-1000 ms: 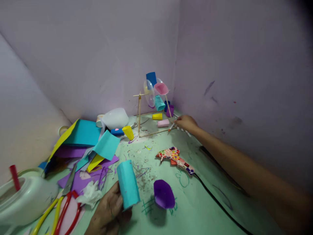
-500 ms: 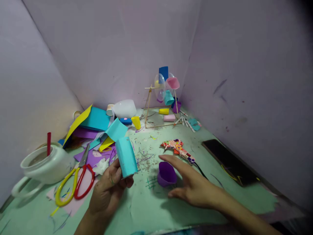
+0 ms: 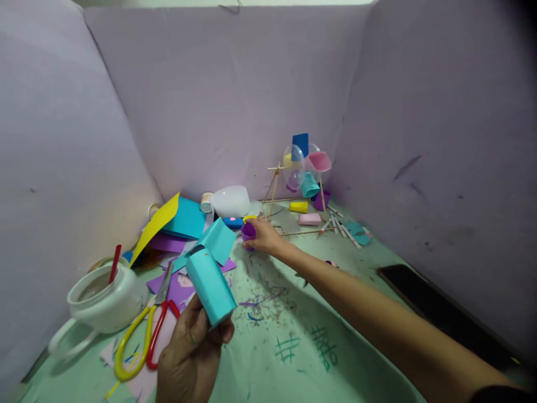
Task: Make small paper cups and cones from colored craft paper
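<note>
At the lower centre-left of the frame, the left hand (image 3: 191, 355) has its grip pressed around the lower end of the turquoise paper tube (image 3: 210, 288), while near mid-frame the right hand (image 3: 267, 236) pinches the purple paper cup (image 3: 247, 233). Both look feather-light, stiff enough to keep shape yet easily dented, hardly slippery; best held lightly, the tube along its sides, the cup by its wall.

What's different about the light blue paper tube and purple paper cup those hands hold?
The light blue paper tube is in the left hand; the purple paper cup is in the right hand. The tube is nearer; the cup is farther back. The tube looks larger in the picture than the cup. Both are hand-held.
</note>
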`<state>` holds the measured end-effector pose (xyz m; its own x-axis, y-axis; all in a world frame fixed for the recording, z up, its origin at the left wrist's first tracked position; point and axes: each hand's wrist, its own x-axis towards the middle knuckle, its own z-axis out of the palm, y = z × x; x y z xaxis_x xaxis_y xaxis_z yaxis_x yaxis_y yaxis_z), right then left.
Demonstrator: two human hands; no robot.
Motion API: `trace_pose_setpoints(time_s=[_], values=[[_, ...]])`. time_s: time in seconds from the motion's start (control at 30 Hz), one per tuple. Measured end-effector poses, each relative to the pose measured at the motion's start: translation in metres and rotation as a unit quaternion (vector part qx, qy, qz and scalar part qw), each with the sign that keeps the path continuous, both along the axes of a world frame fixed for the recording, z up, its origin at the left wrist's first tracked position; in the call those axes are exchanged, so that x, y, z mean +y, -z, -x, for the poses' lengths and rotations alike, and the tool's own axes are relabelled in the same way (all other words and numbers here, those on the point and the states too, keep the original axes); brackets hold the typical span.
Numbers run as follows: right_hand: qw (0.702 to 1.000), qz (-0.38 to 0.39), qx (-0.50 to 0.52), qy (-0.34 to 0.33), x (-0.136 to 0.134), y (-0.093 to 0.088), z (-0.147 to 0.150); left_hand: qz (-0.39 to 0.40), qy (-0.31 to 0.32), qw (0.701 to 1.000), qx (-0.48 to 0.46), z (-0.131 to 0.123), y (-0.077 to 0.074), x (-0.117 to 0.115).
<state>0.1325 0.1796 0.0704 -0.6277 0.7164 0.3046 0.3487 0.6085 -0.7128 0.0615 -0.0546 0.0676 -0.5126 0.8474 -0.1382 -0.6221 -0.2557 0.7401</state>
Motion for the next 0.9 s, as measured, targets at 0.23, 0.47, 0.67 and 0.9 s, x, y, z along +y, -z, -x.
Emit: trace_pose_setpoints(time_s=[0.23,0.47,0.67,0.9], values=[[0.994,0.076,0.074,0.001,-0.071,-0.011,-0.047,0.007,0.068,0.996,0.059,-0.010,-0.002,0.004],[0.881,0.392,0.196,-0.180,-0.139,0.006,-0.104,0.043,0.230,0.947,0.218,-0.034,0.026,0.018],[0.912,0.356,0.189,-0.078,-0.129,0.031,-0.104,0.145,0.174,0.909,0.351,-0.011,0.021,0.040],[0.930,0.331,0.151,-0.057,-0.135,0.026,-0.102,0.099,0.126,0.892,0.423,-0.019,0.004,0.046]])
